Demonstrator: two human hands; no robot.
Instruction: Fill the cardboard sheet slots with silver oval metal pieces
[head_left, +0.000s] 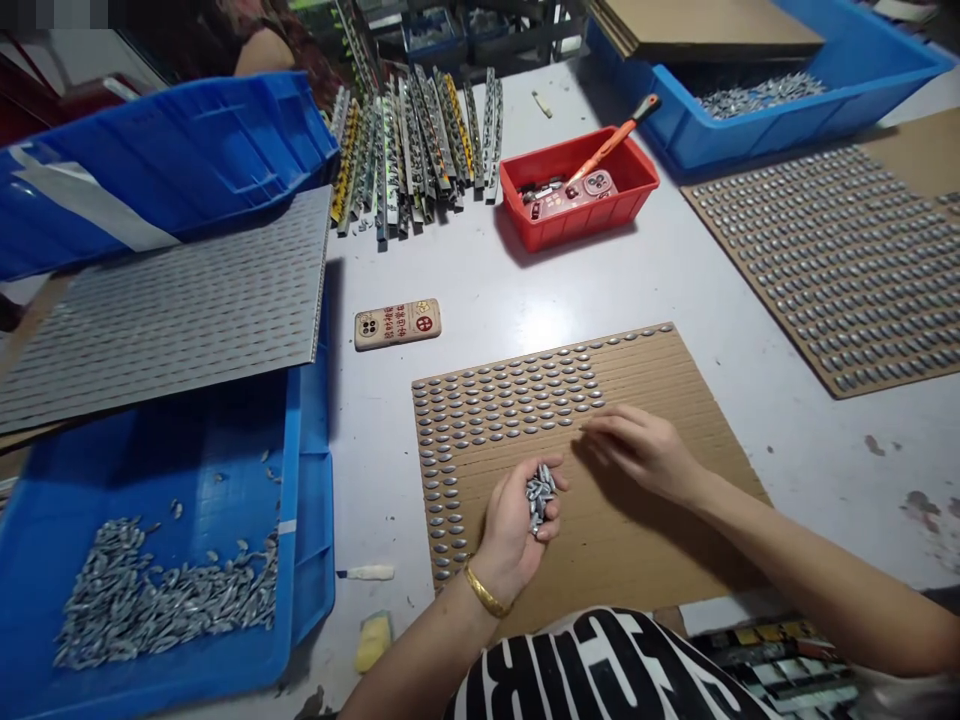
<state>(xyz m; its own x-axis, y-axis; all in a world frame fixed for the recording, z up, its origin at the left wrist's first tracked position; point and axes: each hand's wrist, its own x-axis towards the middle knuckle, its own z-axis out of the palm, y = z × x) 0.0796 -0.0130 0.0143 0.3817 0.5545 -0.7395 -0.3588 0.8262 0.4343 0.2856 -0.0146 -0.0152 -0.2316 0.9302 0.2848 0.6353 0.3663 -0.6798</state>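
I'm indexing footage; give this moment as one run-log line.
left hand: cupping metal pieces | right hand: over cardboard sheet, hold unclear | sheet: partly lined with pieces | lower-left blue bin: loose pieces inside

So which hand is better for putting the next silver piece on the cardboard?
Probably the right hand: it's near the ends of the rows on the cardboard. The left hand is busy cupping loose silver pieces.

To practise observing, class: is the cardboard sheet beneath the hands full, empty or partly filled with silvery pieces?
Partly filled: silvery pieces line the far and left parts of the cardboard sheet; its near right is bare.
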